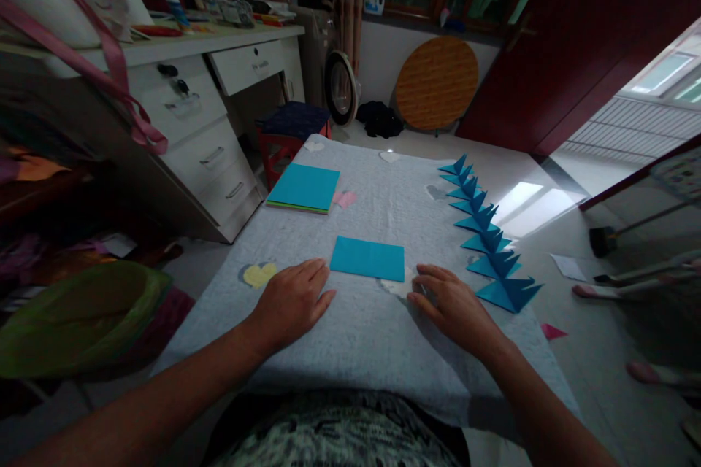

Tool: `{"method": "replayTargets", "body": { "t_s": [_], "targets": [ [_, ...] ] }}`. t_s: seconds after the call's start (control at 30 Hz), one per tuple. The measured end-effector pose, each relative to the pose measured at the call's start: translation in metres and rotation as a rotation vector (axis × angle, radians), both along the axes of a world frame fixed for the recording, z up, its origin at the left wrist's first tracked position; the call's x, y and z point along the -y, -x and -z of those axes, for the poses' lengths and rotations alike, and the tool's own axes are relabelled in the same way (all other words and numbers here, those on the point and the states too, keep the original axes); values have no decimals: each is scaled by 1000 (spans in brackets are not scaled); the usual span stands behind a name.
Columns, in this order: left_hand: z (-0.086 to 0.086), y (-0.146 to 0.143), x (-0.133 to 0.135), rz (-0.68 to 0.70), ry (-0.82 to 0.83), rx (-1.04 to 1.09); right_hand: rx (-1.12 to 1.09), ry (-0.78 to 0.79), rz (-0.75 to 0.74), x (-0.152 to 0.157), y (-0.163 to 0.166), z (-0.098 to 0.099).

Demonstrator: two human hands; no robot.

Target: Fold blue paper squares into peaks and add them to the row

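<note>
**Patterned shirt up front, two bare hands either side of one blue paper**

Right at the bottom of the view we have the patterned shirt [339, 430], with a forearm running out on each side over the pale tablecloth [377, 350]. And look at the middle: the blue paper [368, 259], a neat oblong, lies flat on the cloth, between the hands and a little beyond them!

Over to the left hand [290, 299]: palm down, fingers close together, thumb apart, tips just beside the paper's left end. Touching it? From this angle, I cannot tell. Across to the right hand [452, 303]: fingers bent and slightly parted, thumb out in front, nothing pinched, and a strip of cloth shows between it and the paper's right end.

Up the left side of the table sits the paper stack [304, 188], blue on top, other colours peeping from the edge. Down the right side, what a line-up! Folded blue paper birds [509, 292] stand in a close row, the nearest just beyond the right hand. A yellow heart [260, 275] decorates the cloth near the left hand.

Out in the room: a green-lined bin [82, 321] at far left, a white desk [208, 153] with drawers behind it, and a round wooden board [437, 84] leaning against the back wall.
</note>
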State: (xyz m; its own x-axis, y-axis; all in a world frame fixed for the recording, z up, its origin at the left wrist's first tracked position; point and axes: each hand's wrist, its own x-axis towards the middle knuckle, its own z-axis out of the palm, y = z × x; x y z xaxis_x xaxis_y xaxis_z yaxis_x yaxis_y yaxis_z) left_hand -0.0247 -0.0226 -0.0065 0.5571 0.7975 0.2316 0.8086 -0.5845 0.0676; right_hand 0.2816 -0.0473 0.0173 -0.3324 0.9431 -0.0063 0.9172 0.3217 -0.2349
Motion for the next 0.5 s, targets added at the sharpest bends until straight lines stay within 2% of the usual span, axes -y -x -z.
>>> {"method": "replayTargets", "body": {
  "t_s": [0.1,0.2,0.37,0.5],
  "targets": [
    [-12,-5,-18,-39,123,62,-94,36,145,-21,8,-8],
    [-15,-15,-37,-13,149,97,-271,115,256,-41,19,-5],
    [0,-31,-58,23,225,130,-550,139,394,-58,28,16],
    [12,-31,-64,71,285,233,-792,80,352,-59,29,31]
  ]
}}
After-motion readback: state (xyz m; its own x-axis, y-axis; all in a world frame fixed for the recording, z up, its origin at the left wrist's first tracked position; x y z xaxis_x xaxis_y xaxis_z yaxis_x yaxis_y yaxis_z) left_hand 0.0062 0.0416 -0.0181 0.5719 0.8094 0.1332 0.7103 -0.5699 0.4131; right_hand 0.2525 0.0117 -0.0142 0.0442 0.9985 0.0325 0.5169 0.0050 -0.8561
